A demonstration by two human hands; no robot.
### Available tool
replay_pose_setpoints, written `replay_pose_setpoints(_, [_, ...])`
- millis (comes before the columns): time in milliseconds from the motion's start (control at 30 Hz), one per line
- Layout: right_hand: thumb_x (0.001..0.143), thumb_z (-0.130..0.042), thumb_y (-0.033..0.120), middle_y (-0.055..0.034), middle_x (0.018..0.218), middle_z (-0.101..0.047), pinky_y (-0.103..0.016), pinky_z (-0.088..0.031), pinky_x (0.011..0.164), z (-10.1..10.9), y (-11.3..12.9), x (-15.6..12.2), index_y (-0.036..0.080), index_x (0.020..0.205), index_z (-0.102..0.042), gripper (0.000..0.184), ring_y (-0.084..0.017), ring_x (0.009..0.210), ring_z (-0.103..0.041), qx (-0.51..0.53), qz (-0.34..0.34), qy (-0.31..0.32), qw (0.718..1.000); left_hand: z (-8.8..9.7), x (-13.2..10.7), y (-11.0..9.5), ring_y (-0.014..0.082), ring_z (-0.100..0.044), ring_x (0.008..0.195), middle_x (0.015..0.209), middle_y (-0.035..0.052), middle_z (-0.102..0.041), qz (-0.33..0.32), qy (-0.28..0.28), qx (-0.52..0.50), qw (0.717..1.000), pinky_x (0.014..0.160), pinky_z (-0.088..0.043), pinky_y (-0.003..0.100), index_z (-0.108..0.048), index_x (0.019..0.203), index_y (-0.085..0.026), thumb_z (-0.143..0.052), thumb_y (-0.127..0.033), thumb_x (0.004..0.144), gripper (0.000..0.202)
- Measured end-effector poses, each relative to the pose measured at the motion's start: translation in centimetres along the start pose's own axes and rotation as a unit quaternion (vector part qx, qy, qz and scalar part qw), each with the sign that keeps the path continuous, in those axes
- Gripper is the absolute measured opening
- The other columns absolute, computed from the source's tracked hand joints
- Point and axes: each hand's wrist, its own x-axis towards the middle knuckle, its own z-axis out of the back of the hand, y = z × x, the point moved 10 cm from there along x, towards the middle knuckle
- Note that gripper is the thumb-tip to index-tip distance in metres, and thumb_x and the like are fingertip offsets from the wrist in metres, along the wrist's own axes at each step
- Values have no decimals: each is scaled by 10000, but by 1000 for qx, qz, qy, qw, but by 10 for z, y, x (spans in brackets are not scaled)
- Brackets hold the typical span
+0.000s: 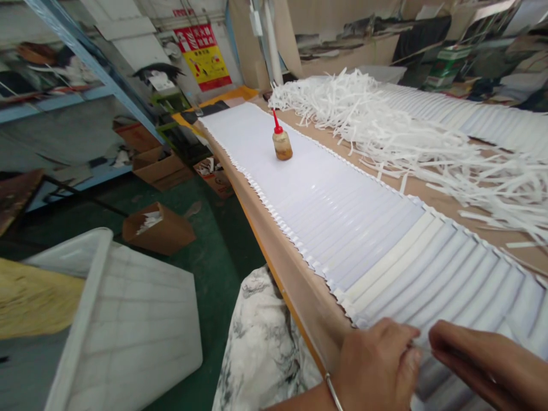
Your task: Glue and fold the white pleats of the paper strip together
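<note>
My left hand (379, 365) is at the bottom of the view, fingers curled and pinched on the near edge of a white strip (422, 337). My right hand (483, 359) reaches in from the right, its fingers pressed together on the same strip. A long row of overlapping white sheets (325, 194) runs along the brown table (274, 228). On the sheets farther away stands a small glue bottle (281, 142) with a red nozzle. A thin bracelet (333, 391) sits on my left wrist.
A big heap of loose white paper strips (419, 137) covers the table's right side. Left of the table is a green floor with open cardboard boxes (156, 228), a white plastic bin (128, 319) and blue shelving (85, 85).
</note>
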Motion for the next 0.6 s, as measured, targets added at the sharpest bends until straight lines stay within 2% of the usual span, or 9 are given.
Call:
replay_pose_setpoints(100, [998,-539,501,-19,751,-704,-268,-532,629,-24,15,11,281,839,-697,314,-181,668,-652,66,-7,106,992,-2,-8,15,198,-706,797,835,50,-750,94,14,-40,995,789,-553,309,-776,951,-183,-516,-280,1010,284])
replay_pose_setpoints(200, [1020,-520,515,-13,765,-715,-255,-488,631,-40,16,27,253,886,-714,353,-154,670,-643,119,-36,185,975,5,-19,35,170,-654,738,737,11,-697,173,-12,-97,980,708,-481,270,-767,885,-187,-573,-279,981,234])
replay_pose_setpoints(367, [964,-561,555,4,655,-656,-262,-391,572,-53,15,63,235,855,-715,371,-142,592,-564,107,-50,175,978,21,-30,66,156,-612,686,670,-11,-635,246,-57,-143,957,631,-425,243,-698,838,-179,-609,-323,968,213])
replay_pose_setpoints(467, [927,-560,547,10,610,-632,-267,-369,560,-59,16,84,237,826,-719,363,-141,560,-541,88,-48,167,981,33,-36,77,152,-603,676,674,-10,-631,249,-78,-137,956,612,-412,236,-681,853,-181,-574,-320,985,219])
replay_pose_setpoints(600, [893,-546,512,0,636,-674,-275,-390,581,-60,15,106,241,805,-720,334,-151,570,-574,50,-48,157,985,48,-45,83,155,-623,701,713,-7,-659,236,-108,-114,959,623,-425,238,-704,925,-184,-558,-312,994,206])
